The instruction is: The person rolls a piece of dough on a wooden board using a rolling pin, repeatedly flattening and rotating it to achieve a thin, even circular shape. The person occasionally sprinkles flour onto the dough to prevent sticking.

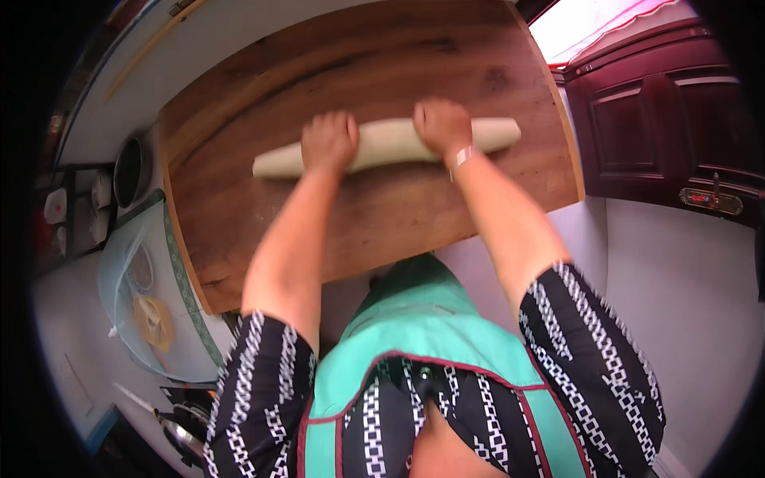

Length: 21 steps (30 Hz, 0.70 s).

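Note:
A long pale roll of dough (pixel 390 143) lies across the wooden board (pixel 382 215), tilted slightly up toward the right. Its ends taper. Whether a rolling pin is inside it, I cannot tell. My left hand (pixel 328 142) is closed over the roll left of its middle, fingers curled on the far side. Right of the middle, my right hand (pixel 442 126) grips it the same way, a pale band (pixel 462 156) around the wrist. Both forearms stretch forward from the lower edge. Between the hands a length of dough shows bare, and both ends stick out past them.
At the left stand a dark bowl (pixel 129 172) and a bluish see-through cover (pixel 119 263) over dishes. A pan (pixel 182 440) is low at the left. A dark red door (pixel 637 135) with a metal handle (pixel 712 199) is beyond the board's right edge.

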Each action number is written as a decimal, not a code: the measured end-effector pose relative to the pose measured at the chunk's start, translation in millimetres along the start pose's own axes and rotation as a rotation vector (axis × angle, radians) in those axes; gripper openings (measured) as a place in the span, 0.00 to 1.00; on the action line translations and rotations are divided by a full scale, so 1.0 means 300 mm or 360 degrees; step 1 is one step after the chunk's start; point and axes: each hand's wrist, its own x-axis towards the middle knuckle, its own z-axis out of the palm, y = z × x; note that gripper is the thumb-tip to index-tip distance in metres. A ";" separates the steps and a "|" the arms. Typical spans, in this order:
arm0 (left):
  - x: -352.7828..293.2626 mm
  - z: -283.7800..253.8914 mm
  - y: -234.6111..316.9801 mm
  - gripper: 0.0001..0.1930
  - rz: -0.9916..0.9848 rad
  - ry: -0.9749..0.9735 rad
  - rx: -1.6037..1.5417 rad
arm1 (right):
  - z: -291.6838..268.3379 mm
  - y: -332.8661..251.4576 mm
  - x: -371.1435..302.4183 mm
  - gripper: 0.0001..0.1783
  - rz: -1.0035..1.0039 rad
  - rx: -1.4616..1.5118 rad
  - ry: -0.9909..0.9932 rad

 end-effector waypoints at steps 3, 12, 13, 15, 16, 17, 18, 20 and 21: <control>0.143 -0.017 -0.081 0.10 -0.0002 0.0050 0.0005 | 0.007 0.028 0.138 0.11 -0.0155 -0.0175 0.0058; 0.317 0.111 -0.204 0.12 -0.0076 0.0105 0.0080 | 0.105 0.133 0.401 0.14 -0.0232 0.0017 0.0440; 0.355 0.102 -0.212 0.11 -0.0153 -0.0050 0.0041 | 0.076 0.139 0.452 0.15 -0.0137 0.0052 0.0258; 0.480 0.070 -0.248 0.11 -0.0296 -0.0285 -0.0039 | 0.010 0.154 0.593 0.16 0.0033 0.0095 -0.0037; 0.418 0.086 -0.274 0.11 -0.0052 0.0110 -0.0085 | 0.010 0.152 0.540 0.11 -0.0064 -0.0051 -0.0059; 0.348 0.100 -0.261 0.13 -0.0010 0.0347 -0.0083 | 0.104 0.186 0.454 0.10 -0.0303 0.0162 0.0890; 0.303 0.087 -0.240 0.13 0.0026 0.0428 0.0023 | 0.096 0.163 0.396 0.08 -0.0268 0.0053 0.0889; 0.350 0.123 -0.259 0.13 -0.0004 0.0401 0.0108 | 0.111 0.170 0.458 0.08 -0.0225 0.0026 0.0730; 0.407 0.155 -0.293 0.13 -0.0060 0.0256 0.0061 | 0.125 0.202 0.522 0.10 -0.0184 0.0098 0.0536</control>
